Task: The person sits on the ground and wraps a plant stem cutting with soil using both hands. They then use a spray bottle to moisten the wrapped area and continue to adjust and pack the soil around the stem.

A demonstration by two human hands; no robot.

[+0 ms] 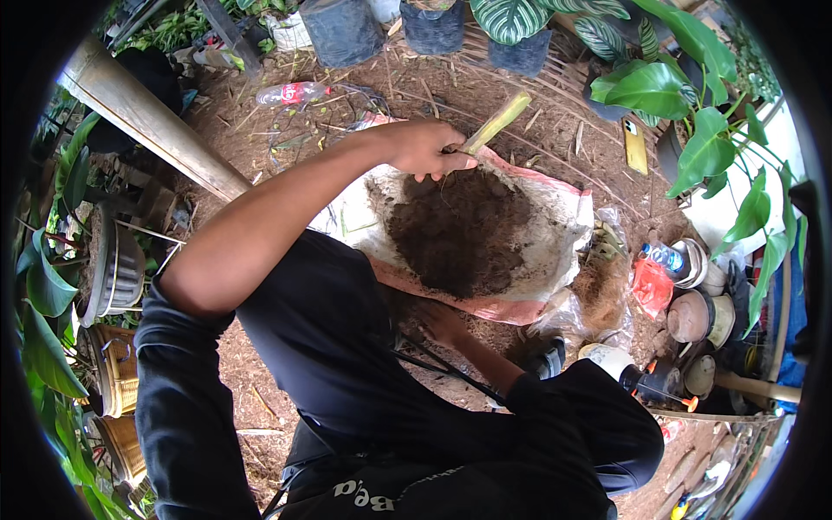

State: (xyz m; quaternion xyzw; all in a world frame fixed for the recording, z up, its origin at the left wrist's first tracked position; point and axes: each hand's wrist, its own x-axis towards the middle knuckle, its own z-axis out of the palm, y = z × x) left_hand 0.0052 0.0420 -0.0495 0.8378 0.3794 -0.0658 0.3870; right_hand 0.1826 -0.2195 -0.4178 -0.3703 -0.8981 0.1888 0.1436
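My left hand [432,153] grips one end of a pale yellow-green strip of plant stem or wood [499,122]. It is held over the upper edge of a dark heap of soil [461,227]. The soil lies spread on a white and pink woven plastic sack [559,260] on the ground. My right hand [442,323] is low beside my leg, close to the sack's near edge. Its fingers are in shadow, so I cannot see whether they hold anything.
A clear plastic bag of brown fibre [599,292] touches the sack's right side. Beyond it are a water bottle [663,257], a red plastic bag [652,286] and stacked pots [690,315]. Another bottle [292,93], a yellow phone [636,145] and black planter bags [341,32] lie farther out. A bamboo pole [156,117] slants at left.
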